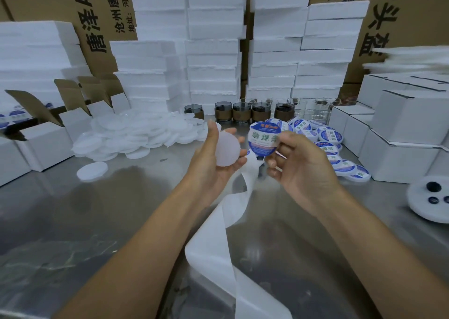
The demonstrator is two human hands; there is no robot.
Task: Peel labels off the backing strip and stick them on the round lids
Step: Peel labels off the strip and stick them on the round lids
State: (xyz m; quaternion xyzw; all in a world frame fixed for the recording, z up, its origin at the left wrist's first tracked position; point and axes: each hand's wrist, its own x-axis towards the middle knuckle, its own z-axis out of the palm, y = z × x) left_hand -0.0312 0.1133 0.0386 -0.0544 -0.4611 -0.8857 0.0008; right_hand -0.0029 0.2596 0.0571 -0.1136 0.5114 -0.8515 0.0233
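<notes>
My left hand (213, 158) cradles a plain white round lid (227, 149) between thumb and fingers, held above the table. Just to its right, my right hand (298, 163) pinches a round blue-and-white label (263, 138) by its edge, its printed face toward me. The label sits a short gap from the lid, not touching it. A white backing strip (218, 241) hangs down from under my hands and curls toward the table's near edge.
A heap of bare white lids (136, 136) lies at the left, one loose lid (92, 170) nearer me. Labelled lids (332, 146) pile up at the right. White boxes (398, 143), foam stacks (213, 51), glass jars (243, 113) and a white disc (430, 200) ring the steel table (73, 209).
</notes>
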